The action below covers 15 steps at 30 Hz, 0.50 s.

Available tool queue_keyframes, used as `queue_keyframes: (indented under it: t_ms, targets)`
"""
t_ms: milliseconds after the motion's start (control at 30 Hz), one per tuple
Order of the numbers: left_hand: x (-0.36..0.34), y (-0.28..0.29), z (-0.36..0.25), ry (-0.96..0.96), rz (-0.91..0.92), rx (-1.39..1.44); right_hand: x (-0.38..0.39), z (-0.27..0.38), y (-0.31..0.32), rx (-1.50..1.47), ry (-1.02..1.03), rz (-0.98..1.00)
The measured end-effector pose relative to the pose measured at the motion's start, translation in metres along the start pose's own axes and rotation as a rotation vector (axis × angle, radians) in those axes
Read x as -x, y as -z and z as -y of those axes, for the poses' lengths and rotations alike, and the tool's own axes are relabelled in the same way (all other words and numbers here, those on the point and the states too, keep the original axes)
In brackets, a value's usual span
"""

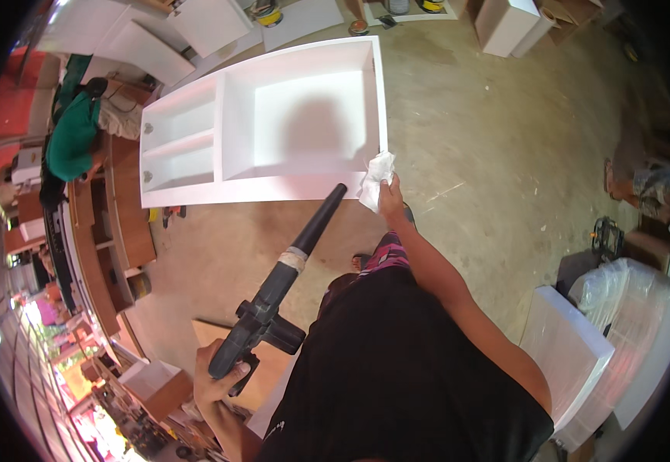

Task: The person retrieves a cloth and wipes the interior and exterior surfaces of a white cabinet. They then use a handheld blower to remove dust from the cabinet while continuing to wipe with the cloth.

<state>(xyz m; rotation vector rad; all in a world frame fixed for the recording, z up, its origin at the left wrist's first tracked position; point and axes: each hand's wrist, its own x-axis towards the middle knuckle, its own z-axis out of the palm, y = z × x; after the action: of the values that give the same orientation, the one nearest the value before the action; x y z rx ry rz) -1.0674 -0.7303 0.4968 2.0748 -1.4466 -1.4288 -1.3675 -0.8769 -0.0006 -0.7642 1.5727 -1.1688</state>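
Note:
My left hand (213,377) is wrapped round the rear handle of a black handheld blower (264,308). Its long tapered nozzle, with whitish tape round the joint, points up and right toward the near edge of a white cabinet (296,186). That cabinet lies on its back, with one large compartment at the right and two small ones at the left. In my right hand (389,199) is a crumpled white cloth (378,173), pressed against the cabinet's near right corner. A shadow falls across the large compartment.
At the left, a person in a green shirt (73,142) bends beside brown wooden cabinets (123,215). White panels (211,23) lean behind the white cabinet. To the right stand a white board (570,358) and plastic-wrapped goods (631,300). Another person's legs (651,189) show at the far right.

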Motion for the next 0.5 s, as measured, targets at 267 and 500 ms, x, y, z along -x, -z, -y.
queue_keyframes:
  t_ms: [267, 500]
  targets:
    - [-0.015, -0.01, -0.009, 0.006, -0.053, 0.104, 0.011, 0.011, -0.008, 0.169, -0.018, -0.042]
    - [-0.01, -0.005, 0.021, -0.059, -0.105, 0.114, 0.024, 0.014, 0.07, 0.722, 0.082, 0.287]
